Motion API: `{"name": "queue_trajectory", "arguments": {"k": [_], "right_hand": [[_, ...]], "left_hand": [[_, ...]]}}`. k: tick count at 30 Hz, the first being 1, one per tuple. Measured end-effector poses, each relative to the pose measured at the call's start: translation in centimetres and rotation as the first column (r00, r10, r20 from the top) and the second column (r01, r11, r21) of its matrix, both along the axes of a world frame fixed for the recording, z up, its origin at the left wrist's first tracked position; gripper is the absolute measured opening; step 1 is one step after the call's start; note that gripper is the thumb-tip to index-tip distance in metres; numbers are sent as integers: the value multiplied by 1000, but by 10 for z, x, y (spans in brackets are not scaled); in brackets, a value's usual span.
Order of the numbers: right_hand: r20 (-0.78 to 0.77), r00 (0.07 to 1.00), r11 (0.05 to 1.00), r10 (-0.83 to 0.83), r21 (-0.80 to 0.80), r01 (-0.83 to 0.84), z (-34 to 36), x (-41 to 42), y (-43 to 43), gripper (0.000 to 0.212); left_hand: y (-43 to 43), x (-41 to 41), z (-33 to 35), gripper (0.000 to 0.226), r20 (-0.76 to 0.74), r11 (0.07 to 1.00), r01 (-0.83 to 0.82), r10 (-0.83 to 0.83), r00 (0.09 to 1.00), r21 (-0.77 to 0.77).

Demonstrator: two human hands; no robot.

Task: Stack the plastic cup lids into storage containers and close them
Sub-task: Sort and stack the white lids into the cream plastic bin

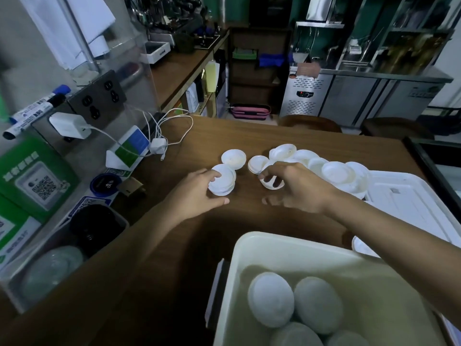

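Head view: my left hand [199, 193] curls round a short stack [222, 179] of white cup lids on the table [249, 136], fingers over its far-left edge and thumb just below its near edge. I read that as a hold. My right hand [296, 188] has its fingers hooked over one lid [273, 183] and pinches it at the near end of the loose pile [324, 168].

The next move turns on the gap between them. The pinched lid lies to the right of the stack, with bare wood in between. The stack stands roughly upright, open faces up. I judge the lid has to travel left and drop flat onto it. The right hand is nearer the pile, so it feeds while the left steadies.

Two lone lids [233, 158] sit just beyond the stack. The open bin [249, 248] is closest to me, under my right forearm, with stacks of lids [270, 298] already inside. Its white cover [411, 203] lies flat to the right, touching the pile.

The table is dark wood and looks smooth, so lids should slide easily. Charger cables [172, 126] trail along its left edge. Behind is a dim café kitchen with steel counters.
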State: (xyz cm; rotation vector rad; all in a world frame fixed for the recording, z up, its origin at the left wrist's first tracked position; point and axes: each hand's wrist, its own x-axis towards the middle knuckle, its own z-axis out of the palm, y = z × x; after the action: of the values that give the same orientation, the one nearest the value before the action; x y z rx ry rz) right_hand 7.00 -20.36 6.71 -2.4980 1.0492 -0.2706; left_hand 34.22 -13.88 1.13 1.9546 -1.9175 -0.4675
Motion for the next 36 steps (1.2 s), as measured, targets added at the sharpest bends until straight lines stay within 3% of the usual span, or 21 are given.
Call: {"name": "queue_trajectory", "arguments": {"k": [4, 11, 17, 24, 33, 36], "right_hand": [[-88, 996, 999, -25, 39, 29, -22, 18, -30, 56], [-150, 989, 999, 2, 47, 5, -52, 38, -55, 65], [-159, 987, 999, 9, 40, -3, -59, 45, -69, 64], [-143, 990, 999, 0, 48, 7, -59, 63, -84, 63], [-94, 989, 993, -114, -3, 114, -73, 107, -126, 69], [-157, 973, 983, -172, 30, 179, -77, 118, -145, 75]], "left_hand": [[-27, 1, -20, 88, -83, 992, -121, 123, 989, 31], [-69, -11, -35, 114, -68, 967, -229, 237, 969, 110], [-71, -14, -44, 89, -33, 968, -230, 235, 972, 100], [-49, -4, -50, 99, -73, 966, -194, 209, 975, 169], [-42, 5, -53, 94, -105, 971, -196, 211, 972, 137], [-43, 7, -54, 90, -105, 976, -171, 186, 977, 132]]}}
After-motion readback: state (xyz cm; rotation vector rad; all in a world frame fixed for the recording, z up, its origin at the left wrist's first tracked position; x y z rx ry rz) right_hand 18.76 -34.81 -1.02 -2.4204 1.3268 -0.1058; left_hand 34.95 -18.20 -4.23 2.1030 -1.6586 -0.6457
